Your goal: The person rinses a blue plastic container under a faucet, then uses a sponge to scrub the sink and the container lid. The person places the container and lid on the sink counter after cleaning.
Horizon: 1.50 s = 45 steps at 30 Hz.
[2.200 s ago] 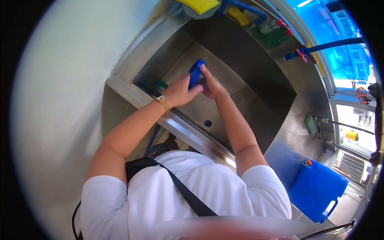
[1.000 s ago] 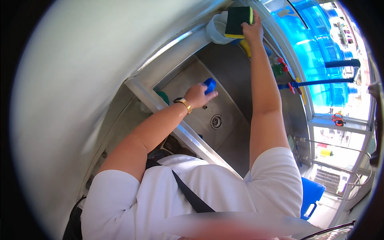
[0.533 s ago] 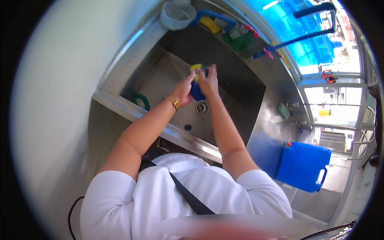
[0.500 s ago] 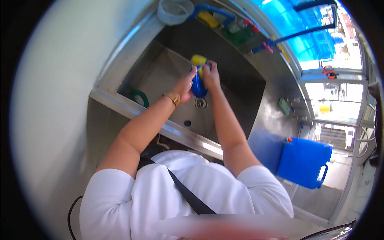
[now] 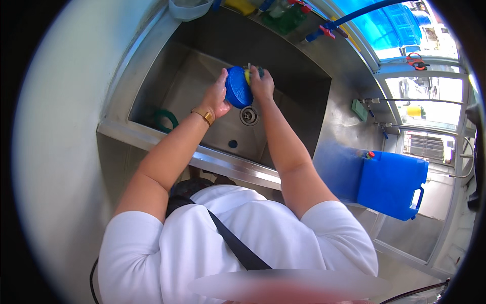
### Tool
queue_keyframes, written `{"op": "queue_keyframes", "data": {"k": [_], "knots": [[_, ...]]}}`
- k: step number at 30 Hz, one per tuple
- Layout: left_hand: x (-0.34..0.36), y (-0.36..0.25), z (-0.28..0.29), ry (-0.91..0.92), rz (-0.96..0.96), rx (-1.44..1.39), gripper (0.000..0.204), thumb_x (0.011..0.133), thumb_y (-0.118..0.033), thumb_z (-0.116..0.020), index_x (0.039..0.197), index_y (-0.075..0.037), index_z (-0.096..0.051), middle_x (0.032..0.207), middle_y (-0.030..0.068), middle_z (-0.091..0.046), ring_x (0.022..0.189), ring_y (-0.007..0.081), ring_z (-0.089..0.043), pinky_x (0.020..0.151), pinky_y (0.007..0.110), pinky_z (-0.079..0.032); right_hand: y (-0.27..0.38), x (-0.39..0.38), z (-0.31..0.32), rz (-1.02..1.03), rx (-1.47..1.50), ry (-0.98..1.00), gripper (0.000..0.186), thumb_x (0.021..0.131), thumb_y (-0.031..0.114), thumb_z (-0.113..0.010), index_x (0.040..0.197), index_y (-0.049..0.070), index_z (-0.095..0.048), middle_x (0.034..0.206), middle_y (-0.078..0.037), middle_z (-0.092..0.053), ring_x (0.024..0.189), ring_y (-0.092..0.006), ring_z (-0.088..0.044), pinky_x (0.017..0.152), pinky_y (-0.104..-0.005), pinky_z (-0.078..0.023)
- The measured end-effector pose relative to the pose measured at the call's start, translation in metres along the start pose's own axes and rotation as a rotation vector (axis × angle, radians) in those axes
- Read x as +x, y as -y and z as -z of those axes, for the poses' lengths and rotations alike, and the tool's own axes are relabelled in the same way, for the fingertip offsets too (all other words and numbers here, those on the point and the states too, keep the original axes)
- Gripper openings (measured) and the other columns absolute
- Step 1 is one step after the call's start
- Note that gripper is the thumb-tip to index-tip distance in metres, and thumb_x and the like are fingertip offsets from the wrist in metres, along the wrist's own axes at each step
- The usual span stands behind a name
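Over the steel sink (image 5: 192,137), my left hand (image 5: 217,96) grips a round blue lid-like piece (image 5: 238,87) by its left side, fingers wet. My right hand (image 5: 262,86) is closed on a yellow and dark green sponge (image 5: 247,77), held against the blue piece's right side and partly hidden by my fingers. Below them lie the drain (image 5: 248,115) and a small dark round spot (image 5: 233,144). A green ring-shaped item (image 5: 168,120) is at the basin's left.
A translucent tub (image 5: 188,9), bottles (image 5: 282,17) and a red-handled blue tap (image 5: 326,29) line the back edge. A large blue jerrycan (image 5: 390,185) stands right of the sink, near a green block (image 5: 358,109). A pale wall (image 5: 66,142) borders the left.
My right hand has brought the sponge from the back rim down to the blue piece. The blue piece has tilted to show its flat face, and my view has shifted.
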<state>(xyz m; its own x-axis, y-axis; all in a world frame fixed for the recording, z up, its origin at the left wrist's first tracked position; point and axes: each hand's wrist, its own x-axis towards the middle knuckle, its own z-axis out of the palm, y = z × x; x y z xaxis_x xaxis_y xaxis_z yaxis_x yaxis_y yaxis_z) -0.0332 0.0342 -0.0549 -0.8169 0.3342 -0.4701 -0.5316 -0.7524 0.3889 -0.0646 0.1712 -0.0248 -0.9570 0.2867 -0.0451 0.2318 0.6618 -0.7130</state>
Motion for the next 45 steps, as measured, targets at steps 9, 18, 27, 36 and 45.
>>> {"op": "queue_keyframes", "data": {"k": [9, 18, 27, 36, 45], "knots": [[0.016, -0.01, 0.022, 0.149, -0.113, -0.018, 0.06, 0.101, -0.06, -0.039, 0.129, -0.009, -0.054, 0.123, 0.007, -0.062, 0.112, 0.0222, -0.06, 0.097, 0.04, -0.051, 0.02, -0.055, -0.055, 0.743, -0.046, -0.224, 0.031, 0.091, 0.024, -0.06, 0.116, 0.007, -0.067, 0.119, -0.024, -0.065, 0.12, -0.0418, -0.055, 0.108, -0.0458, -0.038], [0.015, -0.018, 0.006, -0.007, -0.074, 0.219, 0.064, 0.098, -0.059, -0.049, 0.127, -0.003, -0.058, 0.117, 0.0102, -0.068, 0.107, 0.0213, -0.065, 0.095, 0.038, -0.052, 0.017, 0.027, 0.027, -0.561, 0.405, 0.307, 0.056, 0.094, 0.052, -0.058, 0.097, -0.003, -0.069, 0.091, -0.013, -0.072, 0.089, -0.026, -0.069, 0.077, -0.039, -0.053], [0.009, -0.001, 0.012, 0.17, 0.01, 0.033, 0.082, 0.085, -0.069, -0.059, 0.148, -0.023, -0.035, 0.137, 0.0104, -0.049, 0.122, 0.0219, -0.054, 0.095, 0.039, -0.051, 0.025, -0.09, -0.003, 0.35, 0.247, 0.15, 0.043, 0.091, 0.044, -0.066, 0.092, 0.001, -0.061, 0.079, -0.02, -0.066, 0.075, -0.0388, -0.065, 0.069, -0.0421, -0.049], [0.002, -0.023, 0.007, 0.295, 0.042, -0.186, 0.079, 0.081, -0.076, -0.056, 0.129, -0.014, -0.056, 0.118, 0.0166, -0.064, 0.109, 0.0291, -0.063, 0.097, 0.043, -0.051, 0.041, -0.056, -0.006, 0.262, 0.395, 0.255, 0.038, 0.093, 0.04, -0.063, 0.092, 0.002, -0.065, 0.076, -0.02, -0.064, 0.074, -0.0375, -0.064, 0.071, -0.0426, -0.05], [0.002, -0.046, 0.004, 0.105, -0.131, -0.3, 0.077, 0.077, -0.077, -0.059, 0.117, -0.01, -0.06, 0.108, 0.0122, -0.063, 0.102, 0.0277, -0.061, 0.094, 0.046, -0.049, 0.094, 0.013, 0.021, 0.702, -0.46, 0.383, 0.042, 0.094, 0.047, -0.058, 0.104, 0.007, -0.066, 0.104, -0.026, -0.065, 0.1, -0.0443, -0.062, 0.084, -0.0489, -0.049]]}}
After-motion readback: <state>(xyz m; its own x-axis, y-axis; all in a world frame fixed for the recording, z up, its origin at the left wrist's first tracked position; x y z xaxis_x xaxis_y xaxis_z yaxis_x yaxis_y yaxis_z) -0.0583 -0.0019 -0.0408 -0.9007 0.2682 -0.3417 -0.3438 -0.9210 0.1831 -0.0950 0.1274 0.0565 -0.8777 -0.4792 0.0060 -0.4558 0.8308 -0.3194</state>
